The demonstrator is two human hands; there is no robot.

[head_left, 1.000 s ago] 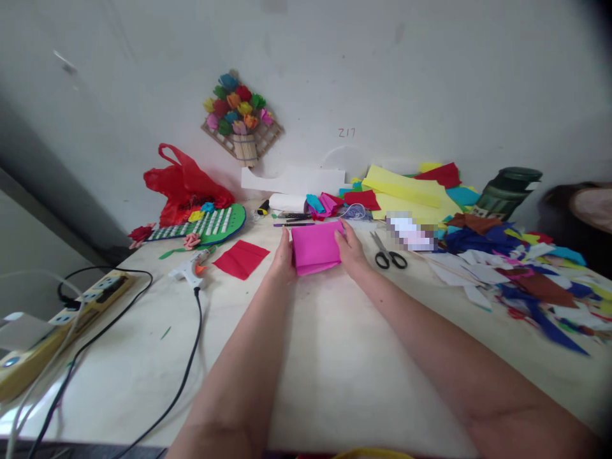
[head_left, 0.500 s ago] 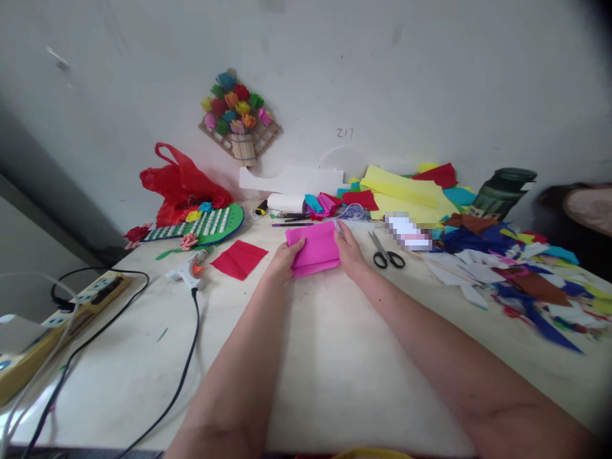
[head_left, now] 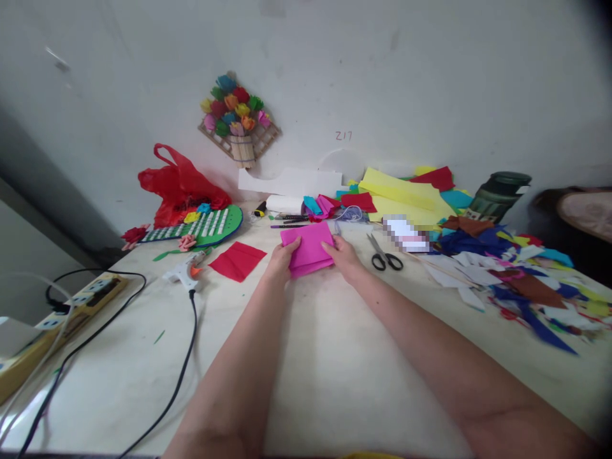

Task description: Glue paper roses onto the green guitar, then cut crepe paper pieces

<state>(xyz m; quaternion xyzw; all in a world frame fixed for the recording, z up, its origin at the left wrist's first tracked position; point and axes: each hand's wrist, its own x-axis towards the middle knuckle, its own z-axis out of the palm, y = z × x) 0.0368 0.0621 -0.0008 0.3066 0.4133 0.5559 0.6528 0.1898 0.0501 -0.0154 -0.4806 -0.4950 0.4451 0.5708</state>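
Observation:
A folded sheet of bright pink paper (head_left: 310,250) is held just above the tabletop, its layers slightly offset along the near edge. My left hand (head_left: 283,260) grips its left side, thumb on top and the other fingers hidden beneath. On the right side, my right hand (head_left: 345,258) pinches the sheet with its thumb lying over the face. Black-handled scissors (head_left: 384,254) lie to the right of my right hand, blades pointing away. Left of my left hand a red paper square (head_left: 238,261) rests flat.
A white glue gun (head_left: 183,273) with its cord lies left, near a yellow power strip (head_left: 71,312). Colourful scraps (head_left: 530,280) are heaped right, beside a phone (head_left: 406,233) and a dark green bottle (head_left: 500,197). Yellow paper (head_left: 406,199) and a red plastic bag (head_left: 179,182) are at the back.
My right thumb has moved from the right edge of the pink paper onto its face. The view has shifted slightly; the paper is still between both hands.

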